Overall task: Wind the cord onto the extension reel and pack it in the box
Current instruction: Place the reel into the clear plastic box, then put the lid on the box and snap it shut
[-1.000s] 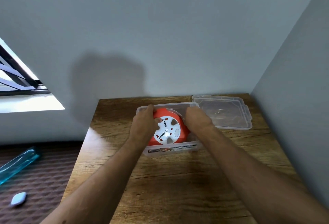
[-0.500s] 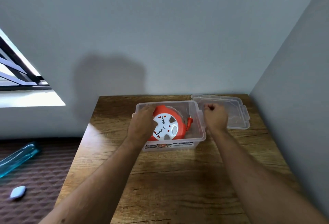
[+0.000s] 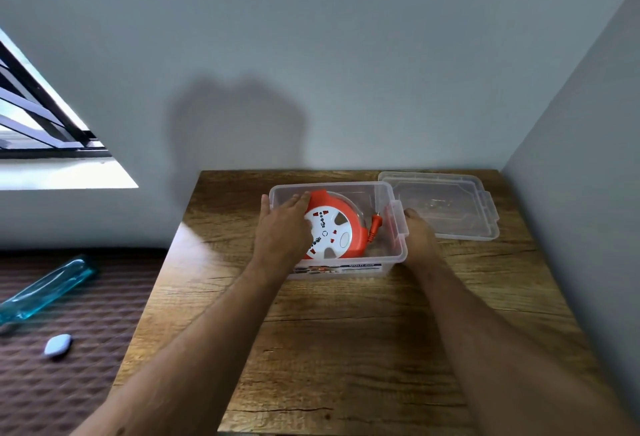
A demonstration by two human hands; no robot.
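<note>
Two bare forearms reach forward over the wooden table [image 3: 346, 349] toward a clear plastic box [image 3: 394, 255] that stands near its far edge. The left hand [image 3: 284, 227] lies flat and spread inside the box, palm down on the left part of the orange and white extension reel [image 3: 337, 229], fingers extended rather than curled around anything. The reel leans in the box, its white socket face turned up toward the camera, and its orange plug [image 3: 375, 224] hangs at its right side, between the reel and the box's right wall. The right hand [image 3: 417, 231] rests against the outside of that right wall by the latch tab; whether it grips the wall cannot be told. Beyond it, the clear lid [image 3: 446, 205] lies flat on the table, just beside the box.
</note>
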